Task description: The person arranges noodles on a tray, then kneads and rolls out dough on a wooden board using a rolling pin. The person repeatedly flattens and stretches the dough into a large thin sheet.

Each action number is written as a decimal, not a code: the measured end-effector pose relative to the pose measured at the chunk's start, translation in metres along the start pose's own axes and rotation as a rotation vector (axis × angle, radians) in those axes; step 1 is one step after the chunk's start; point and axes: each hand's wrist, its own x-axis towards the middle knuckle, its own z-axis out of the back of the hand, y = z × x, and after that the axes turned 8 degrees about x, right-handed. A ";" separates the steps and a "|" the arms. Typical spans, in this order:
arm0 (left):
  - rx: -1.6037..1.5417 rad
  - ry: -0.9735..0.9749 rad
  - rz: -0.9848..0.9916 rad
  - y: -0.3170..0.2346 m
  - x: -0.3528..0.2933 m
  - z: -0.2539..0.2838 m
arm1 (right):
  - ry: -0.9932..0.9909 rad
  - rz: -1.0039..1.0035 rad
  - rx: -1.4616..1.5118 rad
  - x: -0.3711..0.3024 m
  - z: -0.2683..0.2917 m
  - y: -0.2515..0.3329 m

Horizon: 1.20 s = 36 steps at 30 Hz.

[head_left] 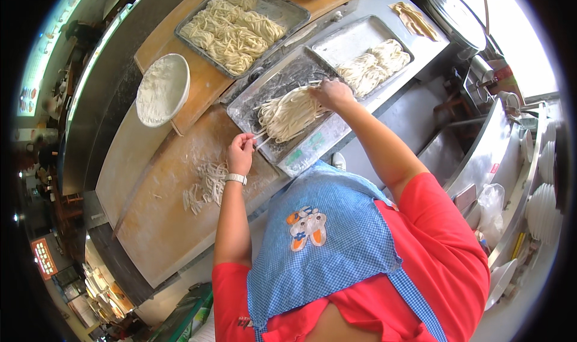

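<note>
A bundle of pale fresh noodles (290, 115) lies in a floury metal tray (252, 103) in front of me. My left hand (241, 151), with a white wristwatch, is at the tray's near left edge. Its fingers pinch a few noodle ends that stretch out from the bundle. Over the bundle's right end is my right hand (332, 94), fingers curled down and closed on the noodles there; the fingertips are partly hidden. Just beyond it, a second tray (342, 43) holds more floured noodles (374, 67).
Farther off, a tray (281, 7) piled with noodles stands on a wooden board (157, 49). A white bowl of flour (162, 90) sits to the left. Noodle scraps (208, 187) lie on the floury worktop (157, 222). A cloth (415, 21) and a large lidded pot (455, 16) are at the far right.
</note>
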 end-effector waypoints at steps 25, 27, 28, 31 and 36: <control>-0.248 -0.244 -0.658 -0.190 0.051 -0.043 | -0.092 0.865 0.168 -0.087 0.119 0.123; -0.180 -0.275 -0.711 -0.204 0.063 -0.044 | -0.102 0.901 0.231 -0.088 0.139 0.122; -0.148 -0.292 -0.738 -0.213 0.066 -0.045 | -0.106 0.917 0.275 -0.087 0.149 0.121; -0.184 -0.303 -0.660 -0.239 0.073 -0.050 | -0.221 1.005 0.321 -0.081 0.172 0.116; -0.221 -0.349 -0.624 -0.263 0.093 -0.063 | -0.212 1.047 0.402 -0.067 0.196 0.108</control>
